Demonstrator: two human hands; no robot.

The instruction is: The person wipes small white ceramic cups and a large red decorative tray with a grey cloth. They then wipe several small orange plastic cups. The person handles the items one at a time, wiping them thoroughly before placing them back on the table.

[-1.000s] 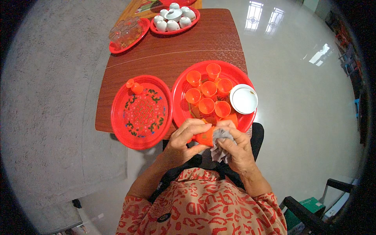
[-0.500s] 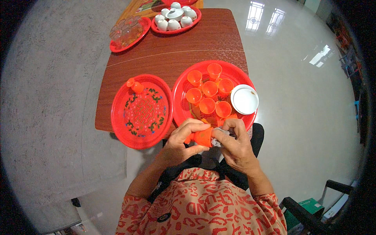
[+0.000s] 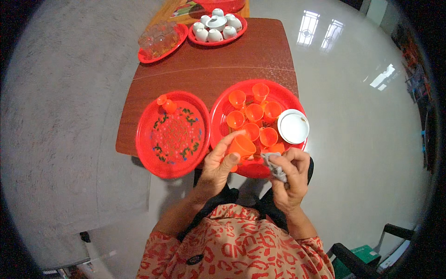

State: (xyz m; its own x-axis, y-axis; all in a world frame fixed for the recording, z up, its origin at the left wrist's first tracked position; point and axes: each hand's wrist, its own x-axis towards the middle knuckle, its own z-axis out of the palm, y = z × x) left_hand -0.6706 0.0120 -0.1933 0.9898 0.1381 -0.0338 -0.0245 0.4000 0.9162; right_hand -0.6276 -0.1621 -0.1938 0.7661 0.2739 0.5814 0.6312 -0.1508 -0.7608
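Note:
In my left hand (image 3: 216, 165) is an orange plastic goblet (image 3: 242, 147), tilted, gripped between thumb and fingers over the near edge of the right tray. My right hand (image 3: 291, 179) pinches a crumpled grey cloth (image 3: 275, 166), a little apart from that goblet. Several more orange goblets (image 3: 254, 112) stand upright on the round red tray (image 3: 220, 107) beyond my hands. At this tray's right side sits a white dish (image 3: 294, 127). On the left red tray (image 3: 145, 153), patterned in its middle, one orange goblet (image 3: 169, 106) rests near the far rim.
At the far end of the brown table (image 3: 232, 60), a red tray (image 3: 206, 43) bears several white cups and a lidded bowl (image 3: 216, 23). Beside it, another red tray (image 3: 151, 59) carries clear glasses (image 3: 158, 38). A black armrest (image 3: 354, 260) shows at lower right.
My right hand has drawn the cloth out of the goblet and moved right. My left hand has turned the goblet so its mouth tips upward. The view has shifted slightly.

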